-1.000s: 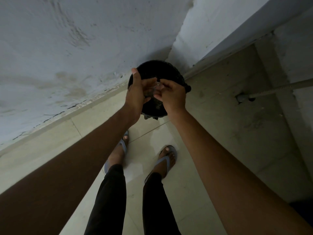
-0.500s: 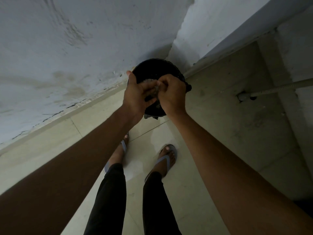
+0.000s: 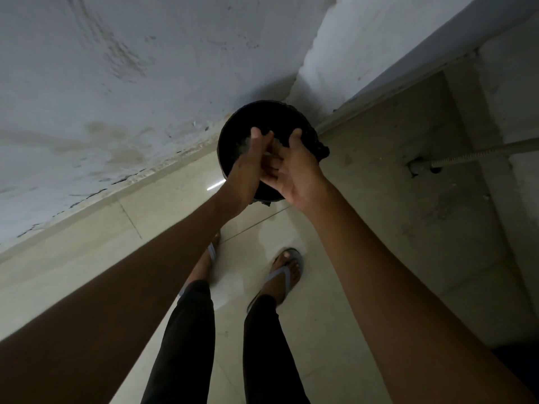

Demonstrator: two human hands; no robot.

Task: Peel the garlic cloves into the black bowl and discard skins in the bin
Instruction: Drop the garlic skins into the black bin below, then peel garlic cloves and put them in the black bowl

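A round black bin (image 3: 262, 118) lined with a dark bag stands on the floor in the corner where two walls meet. Both my hands hover over its mouth. My left hand (image 3: 249, 167) has its fingers straight, back toward me, and brushes across my right hand (image 3: 293, 170), which lies palm up with fingers spread. A faint pale blur of garlic skin (image 3: 243, 142) shows beside the left fingers, above the bin's dark inside. No garlic clove or black bowl is in view.
Pale tiled floor (image 3: 163, 217) runs along a stained white wall (image 3: 116, 83). My feet in grey flip-flops (image 3: 287, 269) stand just short of the bin. A corrugated hose (image 3: 481, 153) enters a hole in a raised concrete ledge on the right.
My right hand has turned from fingers curled against the left hand to palm up and spread. The left hand has straightened and wipes across it. Both stay over the bin.
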